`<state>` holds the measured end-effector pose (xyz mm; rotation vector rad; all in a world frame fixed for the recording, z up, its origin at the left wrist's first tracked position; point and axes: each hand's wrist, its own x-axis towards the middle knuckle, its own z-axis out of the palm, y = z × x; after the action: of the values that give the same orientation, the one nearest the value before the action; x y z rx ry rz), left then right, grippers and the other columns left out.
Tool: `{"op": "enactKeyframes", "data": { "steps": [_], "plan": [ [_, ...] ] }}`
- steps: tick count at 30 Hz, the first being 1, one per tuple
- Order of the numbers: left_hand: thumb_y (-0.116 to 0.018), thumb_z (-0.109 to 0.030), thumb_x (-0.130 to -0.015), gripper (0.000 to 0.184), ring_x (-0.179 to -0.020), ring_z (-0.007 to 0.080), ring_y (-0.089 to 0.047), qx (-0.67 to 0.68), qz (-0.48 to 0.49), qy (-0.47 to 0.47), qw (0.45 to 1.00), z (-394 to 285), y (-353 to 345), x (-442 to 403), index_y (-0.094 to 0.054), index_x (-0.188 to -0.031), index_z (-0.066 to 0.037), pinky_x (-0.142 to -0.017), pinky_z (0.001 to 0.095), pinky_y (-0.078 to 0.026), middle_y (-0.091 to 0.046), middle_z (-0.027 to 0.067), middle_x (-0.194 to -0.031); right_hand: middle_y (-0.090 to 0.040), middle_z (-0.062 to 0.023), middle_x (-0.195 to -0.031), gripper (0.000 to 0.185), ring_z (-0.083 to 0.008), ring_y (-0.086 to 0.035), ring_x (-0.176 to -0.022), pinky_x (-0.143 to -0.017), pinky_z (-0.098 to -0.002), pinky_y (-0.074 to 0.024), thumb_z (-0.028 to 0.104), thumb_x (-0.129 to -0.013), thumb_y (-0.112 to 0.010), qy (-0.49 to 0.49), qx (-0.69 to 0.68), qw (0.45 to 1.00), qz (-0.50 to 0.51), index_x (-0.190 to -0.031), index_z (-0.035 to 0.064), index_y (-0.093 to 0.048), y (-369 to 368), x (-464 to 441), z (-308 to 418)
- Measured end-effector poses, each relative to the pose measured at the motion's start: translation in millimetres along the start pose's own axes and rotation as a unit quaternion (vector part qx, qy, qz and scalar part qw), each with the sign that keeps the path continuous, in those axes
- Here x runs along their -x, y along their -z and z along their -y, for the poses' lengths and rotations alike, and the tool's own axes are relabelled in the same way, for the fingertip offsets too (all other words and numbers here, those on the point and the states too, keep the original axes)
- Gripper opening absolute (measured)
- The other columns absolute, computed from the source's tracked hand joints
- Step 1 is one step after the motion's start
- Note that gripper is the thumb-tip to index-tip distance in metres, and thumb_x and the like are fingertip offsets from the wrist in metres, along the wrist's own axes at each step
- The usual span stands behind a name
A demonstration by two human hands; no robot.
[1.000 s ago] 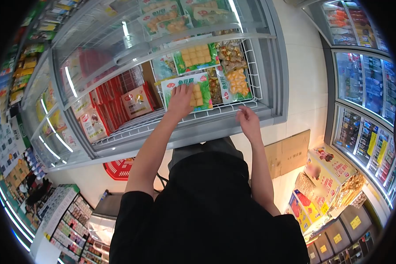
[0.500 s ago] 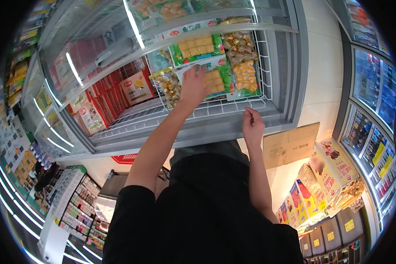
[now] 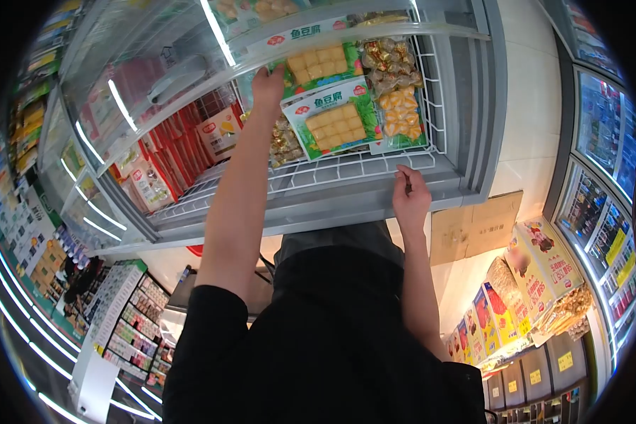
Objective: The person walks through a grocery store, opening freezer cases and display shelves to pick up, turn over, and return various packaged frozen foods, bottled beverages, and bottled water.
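Reaching left hand (image 3: 267, 92) beside the upper fish tofu pack (image 3: 318, 63), upper centre of frame — cannot tell if pinching — with right hand (image 3: 412, 201) loosely curled, contents unclear; best to grip by sealed edge, sparing cubes.

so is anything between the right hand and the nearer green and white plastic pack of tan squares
Yes, the front wall of the white wire basket runs between the right hand and that green and white plastic pack. It looks low enough to reach over, and nothing visible lies on the pack's face.
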<state>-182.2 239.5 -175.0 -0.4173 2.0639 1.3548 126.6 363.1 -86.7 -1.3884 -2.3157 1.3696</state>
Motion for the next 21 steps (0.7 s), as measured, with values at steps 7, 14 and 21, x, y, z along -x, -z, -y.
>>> {"op": "enactKeyframes", "data": {
  "steps": [7, 14, 21],
  "plan": [
    [-0.047, -0.007, -0.095, 0.033, -0.110, 0.0186, -0.052, 0.313, -0.018, -0.023, 0.949, 49.0, 59.4, 109.2, -0.043, -0.126, 0.001, -0.091, 0.0326, -0.043, -0.051, 0.0117, -0.125, -0.065, -0.0063, -0.087, 0.021, -0.0130, -0.061, -0.076, -0.069, -0.0233, -0.0468, 0.008, -0.090, -0.053, -0.100, -0.159, 0.980, 0.066, -0.109, 0.0008, -0.061, 2.1, 15.3, 11.7],
    [-0.044, -0.008, -0.095, 0.030, -0.110, 0.0202, -0.056, 0.304, 0.108, -0.020, 0.947, 39.2, 187.7, 233.6, -0.044, -0.125, -0.001, -0.093, 0.0357, -0.048, -0.056, 0.0115, -0.121, -0.060, -0.0087, -0.108, 0.035, -0.0142, -0.057, -0.100, -0.085, -0.0279, -0.0455, 0.009, -0.089, -0.057, -0.100, -0.313, 0.918, 0.221, -0.122, -0.0008, -0.051, -30.6, 67.7, 79.7],
    [-0.050, -0.016, -0.095, 0.035, -0.099, 0.0083, -0.054, 0.170, 0.279, -0.086, 0.941, 29.3, 267.9, 290.0, -0.048, -0.125, 0.000, -0.089, 0.0241, -0.042, -0.060, 0.0034, -0.111, -0.056, -0.0108, -0.119, 0.044, -0.0184, -0.053, -0.110, -0.092, -0.0325, -0.0435, 0.010, -0.087, -0.061, -0.121, -0.477, 0.784, 0.377, -0.127, -0.0016, -0.046, -51.0, 144.5, 140.5]
  ]
}}
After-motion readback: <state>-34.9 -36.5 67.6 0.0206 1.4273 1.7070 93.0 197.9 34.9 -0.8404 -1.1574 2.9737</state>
